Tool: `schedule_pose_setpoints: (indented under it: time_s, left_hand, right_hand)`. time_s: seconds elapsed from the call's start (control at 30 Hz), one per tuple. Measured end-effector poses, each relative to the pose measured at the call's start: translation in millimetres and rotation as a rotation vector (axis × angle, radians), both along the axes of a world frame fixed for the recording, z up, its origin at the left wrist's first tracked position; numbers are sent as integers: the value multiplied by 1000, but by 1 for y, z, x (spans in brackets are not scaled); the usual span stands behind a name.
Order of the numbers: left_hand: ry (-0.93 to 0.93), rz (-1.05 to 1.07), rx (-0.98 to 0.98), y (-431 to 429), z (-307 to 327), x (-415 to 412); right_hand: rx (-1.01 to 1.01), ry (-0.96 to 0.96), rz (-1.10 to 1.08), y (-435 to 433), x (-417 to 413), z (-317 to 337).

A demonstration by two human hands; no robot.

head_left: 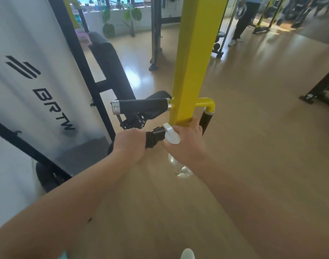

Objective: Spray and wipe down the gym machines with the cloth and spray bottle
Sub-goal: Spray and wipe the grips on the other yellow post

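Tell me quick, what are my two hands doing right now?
The left hand is closed, gripping the black cloth.
The right hand is closed, holding the spray bottle.

This is looking like a commercial gym. A white machine shroud lettered BRTW in black (pixel 29 81) is standing at 9 o'clock. A yellow square steel post (pixel 195 58) carrying a black foam-gripped, chrome-capped handle (pixel 141 106) is rising at 12. Black cable-machine frames (pixel 156 34) are standing on the pale wood-look floor (pixel 262 128), and a person in dark trousers (pixel 242 21) is standing at 1.
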State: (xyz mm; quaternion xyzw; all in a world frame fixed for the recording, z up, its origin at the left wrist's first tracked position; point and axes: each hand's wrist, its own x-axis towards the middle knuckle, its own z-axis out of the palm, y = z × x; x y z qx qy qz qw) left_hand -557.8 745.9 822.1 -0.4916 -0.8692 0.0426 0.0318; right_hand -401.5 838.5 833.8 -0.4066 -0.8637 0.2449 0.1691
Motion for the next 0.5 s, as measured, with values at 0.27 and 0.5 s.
schedule_pose_setpoints:
  time_s: [0.27,0.5]
  left_hand:
    - [-9,-122,-10,56,4,29]
    - [2,-63,27,5,-19,-23]
  right_hand:
    - [-23,10,69,11,8,9]
    - [-11,20,98,7,7,3]
